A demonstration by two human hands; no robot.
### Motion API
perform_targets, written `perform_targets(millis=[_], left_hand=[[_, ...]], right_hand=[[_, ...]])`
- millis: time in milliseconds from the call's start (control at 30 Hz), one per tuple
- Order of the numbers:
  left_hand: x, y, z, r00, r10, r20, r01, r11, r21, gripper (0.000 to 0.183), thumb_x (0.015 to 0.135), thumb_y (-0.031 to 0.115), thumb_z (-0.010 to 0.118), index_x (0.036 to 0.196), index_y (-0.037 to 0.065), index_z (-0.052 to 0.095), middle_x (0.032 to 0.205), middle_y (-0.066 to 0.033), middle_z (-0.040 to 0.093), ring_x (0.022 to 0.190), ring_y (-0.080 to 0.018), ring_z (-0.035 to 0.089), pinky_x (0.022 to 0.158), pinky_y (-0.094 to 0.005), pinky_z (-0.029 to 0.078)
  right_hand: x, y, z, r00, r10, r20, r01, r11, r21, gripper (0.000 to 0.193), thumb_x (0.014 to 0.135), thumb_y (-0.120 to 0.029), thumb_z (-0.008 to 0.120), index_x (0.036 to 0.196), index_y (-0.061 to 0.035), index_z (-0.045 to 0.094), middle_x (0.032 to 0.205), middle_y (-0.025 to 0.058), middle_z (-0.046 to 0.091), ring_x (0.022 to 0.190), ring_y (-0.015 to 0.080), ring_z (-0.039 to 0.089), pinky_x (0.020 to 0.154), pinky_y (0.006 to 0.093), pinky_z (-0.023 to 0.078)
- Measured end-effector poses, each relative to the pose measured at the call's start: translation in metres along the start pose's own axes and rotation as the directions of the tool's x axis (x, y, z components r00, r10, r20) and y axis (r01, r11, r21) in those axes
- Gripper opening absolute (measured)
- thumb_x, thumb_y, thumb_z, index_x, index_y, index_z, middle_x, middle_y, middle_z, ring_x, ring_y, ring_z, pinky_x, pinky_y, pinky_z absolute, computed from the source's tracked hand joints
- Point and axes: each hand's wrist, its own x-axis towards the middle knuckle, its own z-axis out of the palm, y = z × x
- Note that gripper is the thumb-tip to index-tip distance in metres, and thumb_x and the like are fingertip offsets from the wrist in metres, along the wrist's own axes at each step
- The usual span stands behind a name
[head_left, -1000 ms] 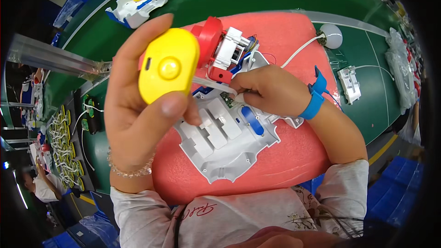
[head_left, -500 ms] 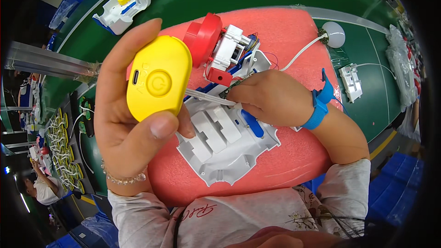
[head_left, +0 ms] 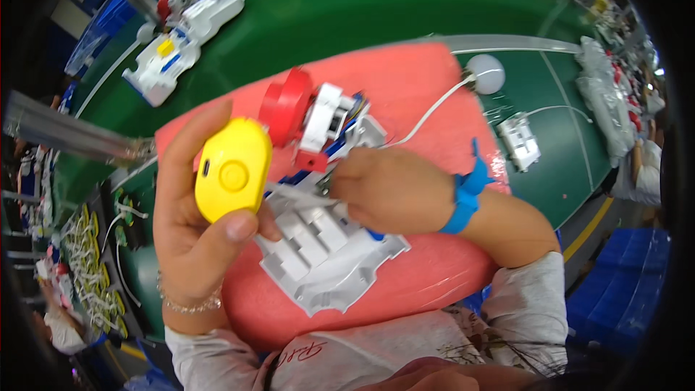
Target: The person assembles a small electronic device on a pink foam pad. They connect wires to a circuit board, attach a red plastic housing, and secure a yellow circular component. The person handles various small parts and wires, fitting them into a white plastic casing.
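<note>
My left hand (head_left: 199, 224) grips a yellow oval plastic case (head_left: 235, 166) with a round button and a small dark slot. A white cable (head_left: 293, 192) runs from behind it toward my right hand (head_left: 391, 188). The right fingers are closed at a small green circuit board (head_left: 323, 183); the fingertips are partly hidden and blurred. Below them lies a white plastic housing shell (head_left: 318, 286) with raised blocks inside. Just beyond is an assembly with a red round part (head_left: 287, 106), a white bracket (head_left: 323, 117) and a red block (head_left: 311, 161).
Pink foam padding (head_left: 427, 268) lies under the work. A white bulb (head_left: 486, 74) with a cable and a white plastic part (head_left: 519, 141) lie right, on the green table (head_left: 347, 14). More white shells (head_left: 163, 72) sit far left, near a metal post (head_left: 72, 130); wired yellow-green parts (head_left: 94, 268) lie left.
The view has shifted, so the foam, shell and both hands appear lower and further left. Both hands keep much the same hold. A hand shows at the far left top edge.
</note>
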Motion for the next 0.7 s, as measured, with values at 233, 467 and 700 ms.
perform_targets(millis=[233, 467, 700], left_hand=[[-0.001, 0.002, 0.002, 1.000, -0.014, 0.023, 0.014, 1.000, 0.010, 0.068, 0.070, 0.011, 0.063, 0.127, -0.001, 0.029, 0.097, -0.0096, 0.053, 0.063, -0.0132, 0.056, 0.056, -0.0248, 0.049], [-0.003, 0.003, 0.000, 0.995, -0.003, 0.098, 0.002, 1.000, 0.020, 0.063, 0.072, 0.009, 0.060, 0.126, 0.000, 0.029, 0.095, -0.0092, 0.053, 0.067, -0.0125, 0.055, 0.058, -0.0250, 0.049], [-0.006, 0.006, 0.001, 0.989, -0.047, 0.139, 0.045, 0.999, 0.019, 0.060, 0.073, 0.006, 0.057, 0.126, 0.001, 0.030, 0.100, -0.0093, 0.051, 0.074, -0.0122, 0.055, 0.063, -0.0251, 0.049]], right_hand=[[0.002, -0.003, 0.007, 0.997, 0.038, -0.074, -0.036, 0.999, 0.028, 0.014, 0.067, -0.009, 0.052, 0.080, -0.0038, 0.057, 0.083, 0.0065, 0.052, 0.083, 0.0214, 0.051, 0.071, 0.0298, 0.045], [0.002, -0.004, 0.016, 0.993, 0.028, -0.111, -0.027, 1.000, 0.008, 0.014, 0.067, -0.009, 0.052, 0.078, -0.0025, 0.058, 0.084, 0.0077, 0.053, 0.085, 0.0214, 0.051, 0.074, 0.0299, 0.044], [0.002, -0.009, 0.020, 0.990, 0.025, -0.138, -0.031, 0.999, -0.044, 0.014, 0.066, -0.009, 0.053, 0.078, -0.0043, 0.059, 0.081, 0.0060, 0.055, 0.084, 0.0203, 0.051, 0.074, 0.0300, 0.044]])
